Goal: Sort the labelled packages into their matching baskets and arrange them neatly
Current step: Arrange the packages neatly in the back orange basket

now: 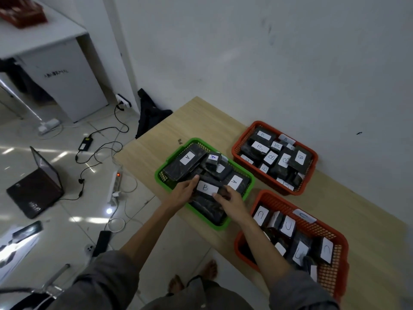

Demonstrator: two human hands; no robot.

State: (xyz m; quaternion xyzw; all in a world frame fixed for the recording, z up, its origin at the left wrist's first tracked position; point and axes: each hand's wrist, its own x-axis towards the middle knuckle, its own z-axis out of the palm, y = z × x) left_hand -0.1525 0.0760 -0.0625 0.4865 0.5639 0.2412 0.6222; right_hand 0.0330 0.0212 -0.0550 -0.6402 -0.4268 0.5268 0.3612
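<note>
Left hand clamps one end of the B-labelled package, right hand pinches the other, just above the green basket of A packs. Best lift it straight up, clear of that rim. Beyond the right fingertips, the far red basket of B's looks crowded; bare tabletop lies beyond the left fingertips.

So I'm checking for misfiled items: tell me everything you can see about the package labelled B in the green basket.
The B package is a dark, glossy-wrapped block with a white rectangular label bearing a handwritten B. It sits over the near half of the green basket, among packages marked A. The left hand grips its left end, and the right hand has fingers on the label's right edge.
</note>
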